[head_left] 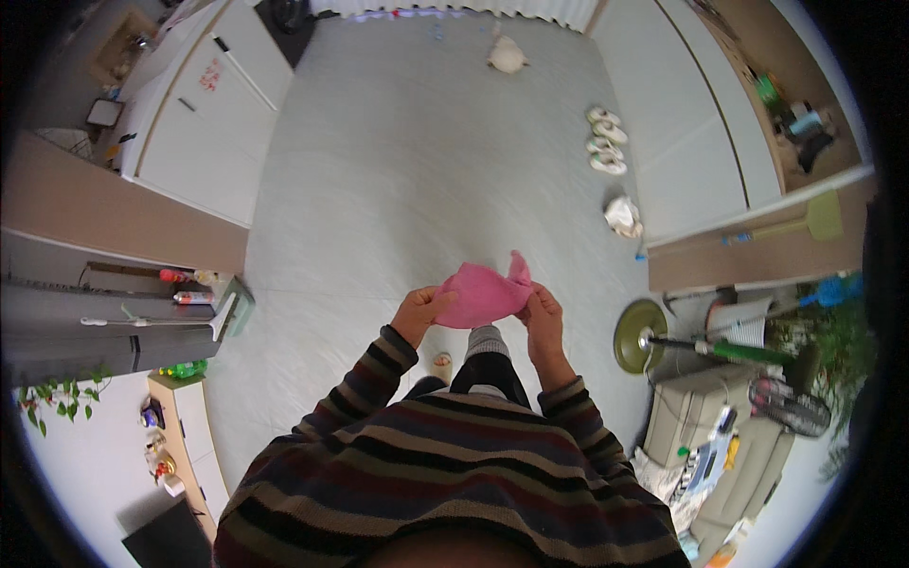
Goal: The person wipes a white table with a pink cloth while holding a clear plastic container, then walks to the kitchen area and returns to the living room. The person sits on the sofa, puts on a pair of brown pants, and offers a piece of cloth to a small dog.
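A pink cloth (481, 296) is stretched between my two hands in front of my body, above the floor. My left hand (415, 314) pinches its left edge, thumb on top. At the other end my right hand (543, 320) grips the cloth between thumb and fingers, and a loose corner sticks up beside it. The cloth looks soft and slightly bunched; whether it is a towel or a garment I cannot tell. Both of my forearms are in striped sleeves.
Pale shoes (606, 140) and a whitish bundle (623, 217) lie on the grey floor (426, 161) along the right wall. A round green stand base (641, 336) and a beige sofa (701, 407) are at the right. White cabinets (208, 123) line the left.
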Action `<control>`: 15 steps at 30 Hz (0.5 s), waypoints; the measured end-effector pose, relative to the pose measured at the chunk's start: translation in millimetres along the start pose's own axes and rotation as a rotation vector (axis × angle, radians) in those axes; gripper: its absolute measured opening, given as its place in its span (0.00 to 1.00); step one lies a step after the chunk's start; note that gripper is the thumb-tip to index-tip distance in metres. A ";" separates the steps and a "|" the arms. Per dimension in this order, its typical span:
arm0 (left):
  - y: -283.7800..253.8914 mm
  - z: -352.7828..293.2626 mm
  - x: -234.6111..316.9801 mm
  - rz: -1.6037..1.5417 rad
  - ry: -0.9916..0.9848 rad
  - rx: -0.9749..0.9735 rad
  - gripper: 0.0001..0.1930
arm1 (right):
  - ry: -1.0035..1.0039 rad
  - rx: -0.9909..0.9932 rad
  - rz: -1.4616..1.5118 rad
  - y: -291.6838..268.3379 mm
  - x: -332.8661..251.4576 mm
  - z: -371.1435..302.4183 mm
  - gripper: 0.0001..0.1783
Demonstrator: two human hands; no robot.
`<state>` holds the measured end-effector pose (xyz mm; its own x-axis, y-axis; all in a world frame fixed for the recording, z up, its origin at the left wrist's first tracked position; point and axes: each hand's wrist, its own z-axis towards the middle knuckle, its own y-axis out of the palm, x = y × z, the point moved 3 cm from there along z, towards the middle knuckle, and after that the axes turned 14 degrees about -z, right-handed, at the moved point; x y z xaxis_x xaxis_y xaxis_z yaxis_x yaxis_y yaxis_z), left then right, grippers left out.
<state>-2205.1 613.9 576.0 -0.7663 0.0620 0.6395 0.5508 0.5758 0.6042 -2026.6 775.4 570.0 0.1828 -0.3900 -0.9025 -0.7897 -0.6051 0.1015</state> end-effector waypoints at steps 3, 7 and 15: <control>-6.9 26.6 40.4 -0.069 0.133 0.036 0.12 | 0.040 -0.032 0.067 27.5 -38.1 52.5 0.14; -11.2 72.4 117.0 -0.197 0.308 0.059 0.11 | 0.119 -0.209 0.018 58.7 -75.5 143.0 0.13; -12.6 123.3 253.0 -0.324 0.519 0.168 0.08 | 0.221 -0.571 -0.193 158.6 -148.7 281.6 0.16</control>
<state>-2446.7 722.8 671.7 -0.6021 -0.5158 0.6095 0.2265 0.6217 0.7498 -2343.9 932.8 602.5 0.4548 -0.3343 -0.8255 -0.3056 -0.9292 0.2080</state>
